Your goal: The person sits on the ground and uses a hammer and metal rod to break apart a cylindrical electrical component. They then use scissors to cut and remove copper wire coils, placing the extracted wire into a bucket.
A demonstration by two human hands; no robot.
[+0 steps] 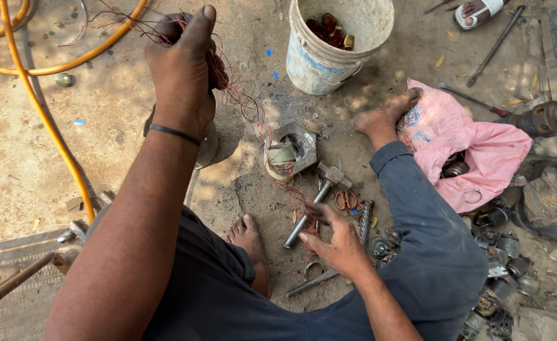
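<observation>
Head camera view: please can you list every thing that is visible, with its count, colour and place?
copper wire: one tangle, reddish, running from the raised left hand down to the metal block
metal block: one, grey, on the ground at centre
hammer: one, grey metal, on the ground below the block
scissors: one pair, orange handles, beside the hammer
bucket: one, white, top centre, reddish pieces inside
hose: one, orange, on the ground at left
cloth bag: one, pink, at right
small metal parts: many, grey, lower right
left hand: grip closed on the copper wire, raised
right hand: open, fingers by the hammer handle
</observation>
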